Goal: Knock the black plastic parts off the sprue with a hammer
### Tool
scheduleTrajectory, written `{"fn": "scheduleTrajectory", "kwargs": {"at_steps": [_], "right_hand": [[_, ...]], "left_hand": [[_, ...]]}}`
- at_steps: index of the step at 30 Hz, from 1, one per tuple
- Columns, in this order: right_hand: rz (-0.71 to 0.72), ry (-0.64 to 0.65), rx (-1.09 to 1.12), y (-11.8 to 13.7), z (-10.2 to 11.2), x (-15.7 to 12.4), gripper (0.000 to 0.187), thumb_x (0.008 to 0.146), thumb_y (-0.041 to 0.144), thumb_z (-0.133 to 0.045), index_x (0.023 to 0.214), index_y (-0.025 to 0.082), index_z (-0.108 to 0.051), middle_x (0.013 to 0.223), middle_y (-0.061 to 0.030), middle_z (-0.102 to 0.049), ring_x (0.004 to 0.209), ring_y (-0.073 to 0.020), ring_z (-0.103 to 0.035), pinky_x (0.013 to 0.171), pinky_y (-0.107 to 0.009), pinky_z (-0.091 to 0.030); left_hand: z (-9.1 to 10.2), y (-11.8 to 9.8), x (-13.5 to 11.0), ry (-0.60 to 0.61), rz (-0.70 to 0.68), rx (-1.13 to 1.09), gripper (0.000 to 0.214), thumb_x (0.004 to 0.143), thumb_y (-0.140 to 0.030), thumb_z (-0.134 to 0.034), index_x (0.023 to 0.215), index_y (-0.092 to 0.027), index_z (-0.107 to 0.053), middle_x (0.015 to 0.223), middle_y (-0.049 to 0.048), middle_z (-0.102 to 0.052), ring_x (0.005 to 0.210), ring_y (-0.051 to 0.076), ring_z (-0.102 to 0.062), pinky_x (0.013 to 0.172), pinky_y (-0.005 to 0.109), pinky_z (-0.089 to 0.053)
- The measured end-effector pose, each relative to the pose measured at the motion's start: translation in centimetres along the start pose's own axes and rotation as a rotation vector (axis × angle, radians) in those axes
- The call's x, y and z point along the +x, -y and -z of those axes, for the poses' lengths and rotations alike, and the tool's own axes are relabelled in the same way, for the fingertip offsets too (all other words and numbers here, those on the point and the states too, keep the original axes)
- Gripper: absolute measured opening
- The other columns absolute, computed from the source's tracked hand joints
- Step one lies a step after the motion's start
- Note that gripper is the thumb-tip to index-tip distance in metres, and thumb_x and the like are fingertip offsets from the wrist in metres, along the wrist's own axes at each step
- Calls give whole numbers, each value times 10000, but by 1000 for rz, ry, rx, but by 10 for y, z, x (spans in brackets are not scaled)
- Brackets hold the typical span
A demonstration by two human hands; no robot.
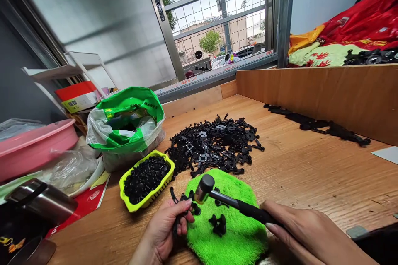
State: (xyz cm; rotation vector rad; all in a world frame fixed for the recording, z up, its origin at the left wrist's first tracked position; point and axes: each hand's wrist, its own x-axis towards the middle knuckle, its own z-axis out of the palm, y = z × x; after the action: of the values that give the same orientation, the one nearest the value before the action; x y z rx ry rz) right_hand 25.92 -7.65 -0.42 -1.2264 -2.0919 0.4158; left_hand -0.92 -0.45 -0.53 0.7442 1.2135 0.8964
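My right hand (pixel 298 225) is wrapped round the black grip of a mallet (pixel 248 209). The mallet's head, dark at the top and amber at the bottom, is over the left part of a fluffy green cloth (pixel 236 240), close to my left fingers. Between thumb and fingers, my left hand (pixel 166 225) holds a black plastic part with slim arms (pixel 174 194). Whether the mallet head touches that part I cannot tell. Several small black pieces (pixel 218 224) lie on the cloth, and another is partly hidden behind the mallet's shaft.
A pile of black jointed parts (pixel 214 140) lies behind the cloth. Left of it are a yellow basket (pixel 170 170) of small black pieces and a green-white bag (pixel 124 140). A steel cup (pixel 46 201) and pink basin (pixel 40 143) are far left. Black strips (pixel 317 124) lie along the wooden board (pixel 326 95).
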Motion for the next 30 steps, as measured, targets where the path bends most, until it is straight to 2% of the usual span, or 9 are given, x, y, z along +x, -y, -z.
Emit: {"fn": "scheduleTrajectory", "kwargs": {"at_steps": [3,6,13,18,20,22,26,30], "right_hand": [[35,-52,-96,9,2,8,360,950,400,-278,743,228,-517,651,-18,-597,545,-187,-582,514,-269,-449],[65,-48,-154,12,1,11,380,957,393,-244,744,227,-510,682,-23,-614,563,-188,-594,509,-264,-450],[90,-6,-322,4,-12,9,288,967,349,-251,843,222,-478,677,-8,-589,557,-208,-584,495,-288,-411],[80,75,-237,8,-7,15,244,973,301,-224,841,222,-413,704,-1,-561,584,-182,-572,516,-277,-369],[92,101,-305,8,-6,17,235,972,289,-221,881,221,-427,687,-1,-550,557,-190,-557,492,-289,-334],[88,95,-380,6,-5,18,237,968,282,-222,906,222,-443,665,1,-539,528,-198,-547,472,-302,-299],[96,73,-280,7,-5,17,225,972,294,-227,856,228,-408,676,15,-538,538,-178,-546,475,-294,-307],[234,-11,-491,6,-13,13,165,925,163,-239,983,200,-389,618,14,-534,474,-193,-533,441,-293,-309]], "left_hand": [[0,1,-1,19,-22,-13,256,624,-231,-734,589,-109,-512,450,1,-567,278,8,-394,280,84,-212],[1,2,-2,36,-25,-28,261,610,-235,-737,580,-104,-514,450,5,-569,275,6,-396,282,84,-210],[0,-2,-1,74,3,25,250,580,-246,-744,622,-85,-557,442,23,-576,267,23,-419,272,86,-194],[1,-3,0,80,-5,38,242,593,-246,-733,602,-81,-557,453,19,-572,276,13,-413,275,82,-196],[2,-2,0,88,-7,42,232,605,-244,-726,605,-82,-561,448,16,-567,276,11,-407,276,83,-202],[1,-3,0,82,2,51,235,612,-249,-724,593,-87,-555,431,14,-558,271,14,-403,272,85,-201],[0,-4,-1,63,8,69,257,607,-265,-732,582,-84,-552,414,10,-549,262,10,-394,269,83,-194],[1,-4,-1,73,14,73,296,580,-298,-750,596,-93,-537,401,4,-541,268,18,-412,274,81,-200]]}}
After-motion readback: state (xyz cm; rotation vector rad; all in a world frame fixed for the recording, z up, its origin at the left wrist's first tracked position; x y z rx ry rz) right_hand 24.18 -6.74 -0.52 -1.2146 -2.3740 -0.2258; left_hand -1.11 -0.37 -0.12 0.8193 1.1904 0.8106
